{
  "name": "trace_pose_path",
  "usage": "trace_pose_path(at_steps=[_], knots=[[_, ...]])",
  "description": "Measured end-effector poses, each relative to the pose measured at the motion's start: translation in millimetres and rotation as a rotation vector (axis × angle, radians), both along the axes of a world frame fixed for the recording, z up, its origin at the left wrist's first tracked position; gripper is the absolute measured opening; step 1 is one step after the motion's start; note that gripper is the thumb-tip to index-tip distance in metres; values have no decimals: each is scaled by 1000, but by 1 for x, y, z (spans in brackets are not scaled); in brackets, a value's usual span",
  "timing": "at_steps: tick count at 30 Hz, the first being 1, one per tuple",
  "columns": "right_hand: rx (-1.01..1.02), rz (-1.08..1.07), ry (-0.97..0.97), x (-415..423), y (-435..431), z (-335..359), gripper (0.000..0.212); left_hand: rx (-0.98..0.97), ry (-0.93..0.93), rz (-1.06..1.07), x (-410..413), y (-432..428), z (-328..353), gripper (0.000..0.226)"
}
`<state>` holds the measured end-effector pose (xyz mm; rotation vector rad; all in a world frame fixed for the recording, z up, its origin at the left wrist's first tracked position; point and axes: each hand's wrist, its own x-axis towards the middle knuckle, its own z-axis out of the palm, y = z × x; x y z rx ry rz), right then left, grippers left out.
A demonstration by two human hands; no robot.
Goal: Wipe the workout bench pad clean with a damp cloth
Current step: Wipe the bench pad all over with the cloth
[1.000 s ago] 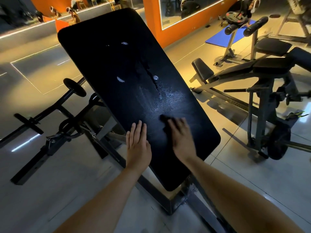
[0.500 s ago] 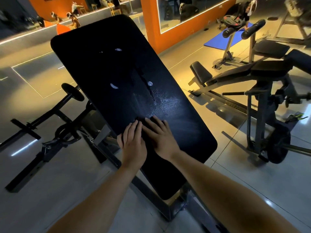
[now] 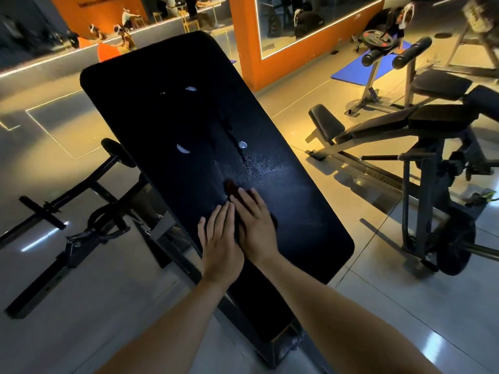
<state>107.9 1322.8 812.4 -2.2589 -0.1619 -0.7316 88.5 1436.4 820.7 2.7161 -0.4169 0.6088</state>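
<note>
bench pad (image 3: 189,125): black, tilted, wet sheen mid-pad | cloth (image 3: 231,188): dark, under right hand (image 3: 255,225), lower pad, tip showing past fingers | right: flat, fingers spread, pressing cloth | left hand (image 3: 220,242): flat on pad, touching right

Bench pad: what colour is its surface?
Black, with a pebbled grain and a few pale worn spots; the bench pad shows only in the head view.

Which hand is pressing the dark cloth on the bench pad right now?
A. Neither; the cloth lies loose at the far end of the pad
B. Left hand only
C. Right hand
C: the right hand lies flat on the cloth, which peeks out beyond its fingertips on the bench pad; the left hand rests bare beside it.
</note>
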Motion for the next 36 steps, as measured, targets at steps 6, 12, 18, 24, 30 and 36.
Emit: trace_pose_path(at_steps=[6, 12, 18, 24, 30, 36], knots=[[-182, -140, 35, 22, -83, -12, 61, 136, 7, -33, -2, 0, 2, 62], [334, -623, 385, -3, -91, -34, 62, 218, 30, -20, -3, -2, 1, 60], [-109, -1, 153, -63, -16, -45, 57, 149, 98, -58, -16, -19, 0, 62], [7, -343, 320, -47, -123, -67, 60, 282, 150, -113, -35, -41, -26, 65], [439, -636, 481, -45, -109, -61, 56, 247, 169, -174, -32, -40, -28, 64], [156, -98, 249, -85, -38, -61, 58, -17, 272, -241, -34, -35, -22, 62]])
